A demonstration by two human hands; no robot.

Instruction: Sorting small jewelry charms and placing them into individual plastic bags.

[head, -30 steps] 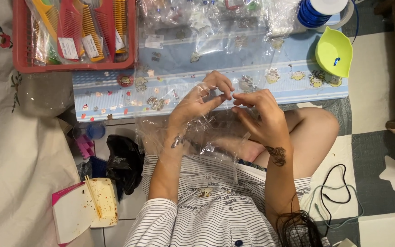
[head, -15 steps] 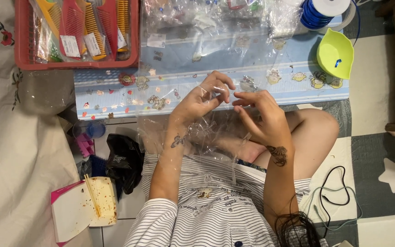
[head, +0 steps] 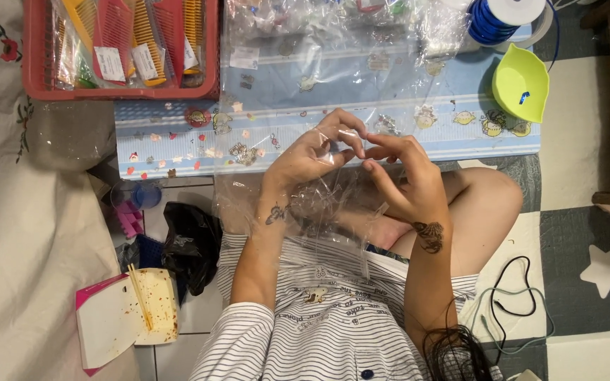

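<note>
Holding one clear plastic bag (head: 319, 204) between both hands, we sit at the near edge of the low blue counter (head: 460, 141).

Left hand (head: 312, 152): fingers curled, thumb and forefinger pinched shut on the bag's upper edge. The film wraps over the wrist and forearm.

Right hand (head: 400, 176): fingertips (head: 370, 152) pinched on the same edge, touching the left hand's fingertips. Whether anything small sits inside the pinch we cannot tell.

The bag hangs from the pinch down over the lap, crumpled, just below the counter's front edge.

On the counter:
- small charms (head: 238, 152), scattered loosely left of the hands
- more clear bags (head: 319, 35), heaped across the far side
- red basket (head: 37, 85) at the far left corner, holding packaged combs (head: 132, 32) in red, yellow and orange
- lime-green dish (head: 520, 81) at the right end, with one small blue piece in it
- spool of blue cord (head: 492, 17) beyond the dish

On the floor:
- black bag (head: 192, 243) beside the left forearm
- used food box (head: 125, 321) with chopsticks lying in it, near the left elbow
- black cable (head: 517, 296), looped to the right of the knee
</note>
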